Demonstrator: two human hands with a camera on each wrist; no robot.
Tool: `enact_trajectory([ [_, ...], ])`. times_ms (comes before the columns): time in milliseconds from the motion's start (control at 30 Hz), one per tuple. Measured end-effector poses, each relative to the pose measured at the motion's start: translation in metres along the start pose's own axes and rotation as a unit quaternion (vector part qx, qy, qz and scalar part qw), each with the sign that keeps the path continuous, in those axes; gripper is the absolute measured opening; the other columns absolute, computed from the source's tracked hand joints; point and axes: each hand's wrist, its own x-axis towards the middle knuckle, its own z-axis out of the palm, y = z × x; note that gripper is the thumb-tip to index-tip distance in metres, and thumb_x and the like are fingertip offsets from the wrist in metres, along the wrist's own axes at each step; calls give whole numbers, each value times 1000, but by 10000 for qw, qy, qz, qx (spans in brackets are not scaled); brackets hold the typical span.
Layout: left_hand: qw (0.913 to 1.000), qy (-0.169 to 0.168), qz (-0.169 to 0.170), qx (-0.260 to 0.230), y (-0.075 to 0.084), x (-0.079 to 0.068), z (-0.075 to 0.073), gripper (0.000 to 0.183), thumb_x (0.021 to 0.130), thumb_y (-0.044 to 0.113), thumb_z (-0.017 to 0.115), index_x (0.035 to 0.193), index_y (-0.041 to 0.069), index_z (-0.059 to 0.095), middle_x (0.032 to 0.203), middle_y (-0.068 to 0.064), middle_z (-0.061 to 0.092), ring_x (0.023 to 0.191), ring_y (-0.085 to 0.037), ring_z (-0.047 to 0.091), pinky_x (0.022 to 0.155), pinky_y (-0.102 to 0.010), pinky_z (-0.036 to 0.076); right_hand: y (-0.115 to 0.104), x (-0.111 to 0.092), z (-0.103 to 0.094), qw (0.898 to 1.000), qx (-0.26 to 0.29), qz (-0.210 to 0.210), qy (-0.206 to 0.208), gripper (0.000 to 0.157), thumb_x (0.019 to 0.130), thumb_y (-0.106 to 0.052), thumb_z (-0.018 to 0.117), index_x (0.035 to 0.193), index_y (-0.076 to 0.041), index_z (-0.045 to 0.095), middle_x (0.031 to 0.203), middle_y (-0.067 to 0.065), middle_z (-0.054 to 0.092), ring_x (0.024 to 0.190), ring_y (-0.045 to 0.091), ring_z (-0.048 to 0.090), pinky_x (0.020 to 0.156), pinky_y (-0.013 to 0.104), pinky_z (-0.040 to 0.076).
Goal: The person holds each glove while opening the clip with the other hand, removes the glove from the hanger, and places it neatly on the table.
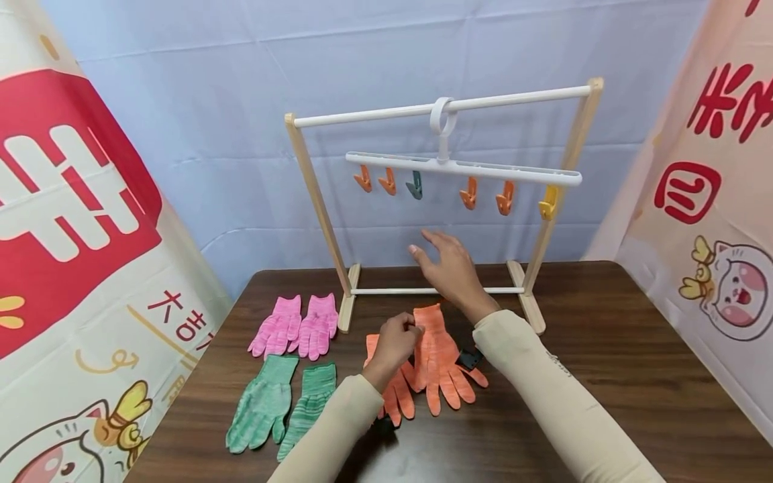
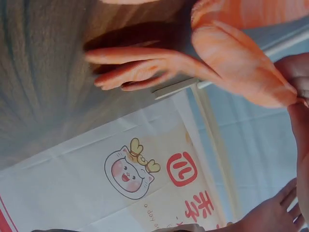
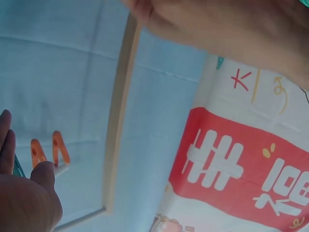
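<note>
My left hand (image 1: 394,347) pinches an orange knit glove (image 1: 436,352) at its cuff edge. In the left wrist view this raised glove (image 2: 241,67) droops from the fingertips with its fingers dangling. A second orange glove (image 1: 398,392) lies on the table, partly covered by the left hand and wrist. My right hand (image 1: 449,268) is raised in front of the rack, thumb and fingers spread, holding nothing. Above it is a white clip hanger (image 1: 398,161), bearing a dark green clip (image 1: 415,186), several orange clips (image 1: 468,193) and a yellow clip (image 1: 548,203).
The hanger hooks over the white top bar (image 1: 519,99) of a wooden rack (image 1: 317,194) at the table's back. Left of the hands lie two pink gloves (image 1: 318,325) and two green gloves (image 1: 264,402) on the dark table (image 1: 592,349). Printed cloth hangs at both sides.
</note>
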Motion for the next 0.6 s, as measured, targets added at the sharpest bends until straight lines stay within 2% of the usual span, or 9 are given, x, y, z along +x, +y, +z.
enact_trajectory([
  [167, 9990, 98, 52, 437, -4, 1, 11, 10, 89, 18, 60, 87, 10, 56, 68, -2, 55, 49, -12, 44, 45, -26, 37, 3, -3, -1, 10000, 10, 34, 19, 64, 87, -60, 43, 137, -21, 41, 142, 7, 36, 132, 27, 27, 101, 53, 26],
  [333, 9948, 84, 153, 1004, 0, -3, 25, 12, 89, 20, 60, 84, 11, 54, 61, -1, 54, 43, -13, 44, 42, -26, 37, 5, -6, -2, 10000, -33, 73, -20, 65, 87, -61, 43, 137, -20, 41, 142, 8, 35, 132, 27, 28, 101, 53, 26],
  [467, 9857, 92, 179, 1672, 2, -7, 29, 15, 89, 22, 60, 80, 12, 52, 55, -1, 50, 41, -13, 43, 40, -26, 34, 6, -7, -3, 9999, -72, 133, -73, 65, 87, -60, 44, 138, -20, 41, 142, 9, 35, 132, 28, 27, 101, 54, 24],
  [600, 9743, 157, 236, 2236, 2, -9, 26, 14, 89, 23, 59, 89, 9, 56, 55, 0, 50, 41, -12, 46, 41, -26, 36, 6, -8, -6, 9998, -104, 166, -67, 63, 88, -57, 45, 138, -19, 41, 141, 11, 37, 132, 29, 28, 100, 54, 24],
])
